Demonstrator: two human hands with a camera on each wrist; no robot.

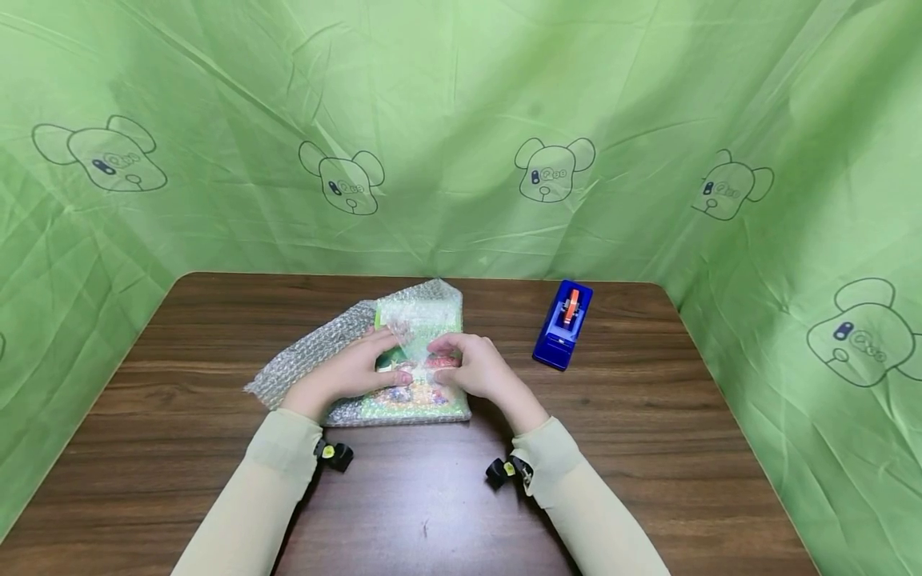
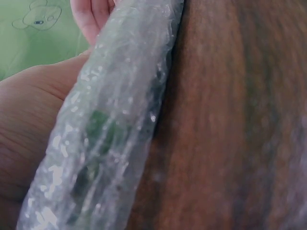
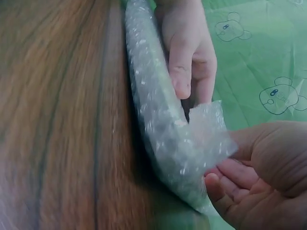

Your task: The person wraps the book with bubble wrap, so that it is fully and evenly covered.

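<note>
We have both hands down on the flat packet point(image 1: 414, 364), a thin colourful item half wrapped in bubble wrap point(image 1: 317, 352), lying near the middle of the brown table point(image 1: 180, 448). Its long axis runs from our near side toward the far edge, and it lies flat, with loose wrap spilling out to the left.

Our left hand point(image 1: 353, 372) rests on the packet's left half, fingers fairly straight and pressed flat on the wrap, pointing right toward the centre. In the left wrist view the wrapped edge point(image 2: 110, 129) lies against the palm, touching it.

Our right hand point(image 1: 471, 370) sits on the right half, fingers curled. In the right wrist view its fingertips point(image 3: 223, 179) pinch a small loose flap of wrap point(image 3: 206, 127) that stands up from the packet's edge, while the left hand's fingers point(image 3: 184, 52) press the wrap just beyond it.

So the relation that matters is this: the flap lies between our two hands, at the fingertips of the right one, and it folds across the packet's short side, from right toward left. The right hand is nearer to it and has it; the left only holds the packet still.

A blue tape dispenser point(image 1: 563, 324) stands to the right and slightly farther, apart from the packet, nearer the right hand.
</note>
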